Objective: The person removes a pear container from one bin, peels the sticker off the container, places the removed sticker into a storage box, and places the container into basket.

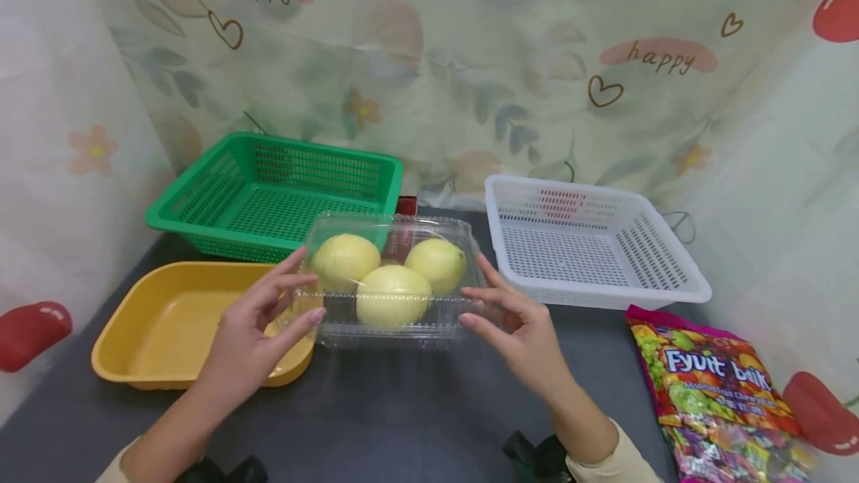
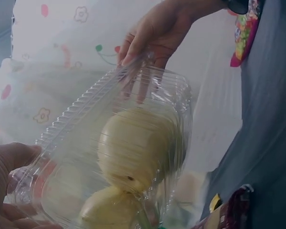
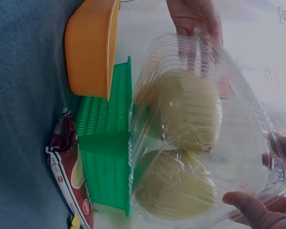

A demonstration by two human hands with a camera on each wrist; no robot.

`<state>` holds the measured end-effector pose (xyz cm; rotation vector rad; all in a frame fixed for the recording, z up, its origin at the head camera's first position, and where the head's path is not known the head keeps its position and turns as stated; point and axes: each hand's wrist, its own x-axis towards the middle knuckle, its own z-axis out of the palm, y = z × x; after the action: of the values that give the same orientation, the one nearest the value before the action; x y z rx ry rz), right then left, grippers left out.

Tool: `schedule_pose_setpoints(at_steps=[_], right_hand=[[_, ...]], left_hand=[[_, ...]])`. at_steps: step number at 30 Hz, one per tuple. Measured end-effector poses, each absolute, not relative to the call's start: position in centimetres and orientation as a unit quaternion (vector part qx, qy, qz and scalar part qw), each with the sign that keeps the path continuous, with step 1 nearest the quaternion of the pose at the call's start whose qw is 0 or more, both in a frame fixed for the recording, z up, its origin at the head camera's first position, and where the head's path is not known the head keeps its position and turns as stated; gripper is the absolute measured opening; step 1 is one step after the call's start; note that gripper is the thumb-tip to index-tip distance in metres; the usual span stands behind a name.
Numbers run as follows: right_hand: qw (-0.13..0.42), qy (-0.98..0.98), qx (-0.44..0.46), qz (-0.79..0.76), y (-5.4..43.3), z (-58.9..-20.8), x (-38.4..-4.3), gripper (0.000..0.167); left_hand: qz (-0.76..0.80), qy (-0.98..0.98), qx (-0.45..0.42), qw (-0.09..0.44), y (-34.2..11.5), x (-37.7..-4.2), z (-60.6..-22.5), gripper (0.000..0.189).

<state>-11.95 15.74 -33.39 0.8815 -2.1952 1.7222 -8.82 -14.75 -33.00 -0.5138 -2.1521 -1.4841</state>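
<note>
A clear plastic clamshell box [image 1: 439, 313] is held up over the dark table, its lid lying over the fruit. Three round, pale yellow fruits [image 1: 394, 295] show through it, two at the back and one in front. My left hand [image 1: 251, 323] grips the box's left side, thumb low at the front corner and fingers along the edge. On the opposite side my right hand [image 1: 520, 326] pinches the rim between thumb and fingers. The right wrist view shows the fruits [image 3: 176, 183] through the clear wall, with the right thumb [image 3: 245, 205] at the rim.
Behind the box, a green basket [image 1: 231, 147] stands at back left and a white basket [image 1: 604, 295] at back right. A yellow tub [image 1: 168, 319] sits left, near the left hand. A candy bag [image 1: 721, 386] lies right. A dark red packet [image 3: 71, 176] lies behind the box.
</note>
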Motion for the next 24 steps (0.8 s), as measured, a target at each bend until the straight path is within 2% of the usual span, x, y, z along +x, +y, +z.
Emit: schedule_pose_setpoints(at_steps=[13,24], right_hand=[[0.080,-0.730,0.299,0.609,13.6,-31.2,-14.2,0.029],[0.073,-0.731,0.287,0.615,10.8,-30.3,-17.4,0.028]], left_hand=[[-0.518,-0.805,-0.158,0.241,-16.7,-10.1,-30.8,0.033],[-0.530,-0.798,-0.132,0.254,-18.6,-13.0,-29.8,0.030]])
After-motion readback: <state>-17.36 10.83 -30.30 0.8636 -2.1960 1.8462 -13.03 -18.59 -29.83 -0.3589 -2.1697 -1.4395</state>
